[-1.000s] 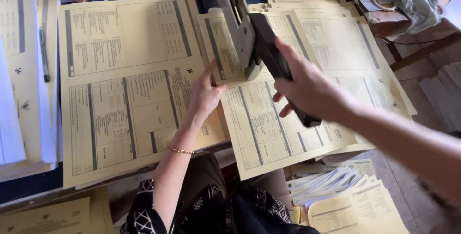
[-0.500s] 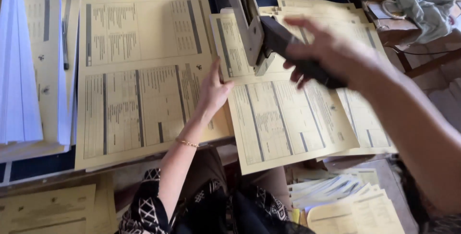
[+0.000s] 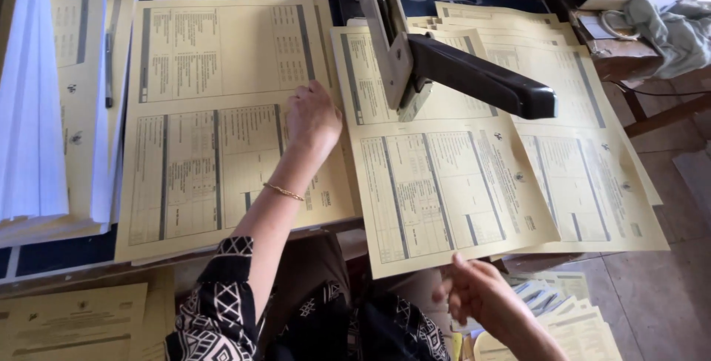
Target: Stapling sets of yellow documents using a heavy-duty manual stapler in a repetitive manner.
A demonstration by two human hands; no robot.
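The left hand (image 3: 312,118) lies flat, fingers spread, on a yellow printed sheet (image 3: 222,161) on the counter (image 3: 44,257). Just right, a long-arm stapler (image 3: 444,72) (metal frame, black handle) stands over the folded sheet (image 3: 444,191). The right hand (image 3: 478,294) seems to pinch that sheet's lower edge.
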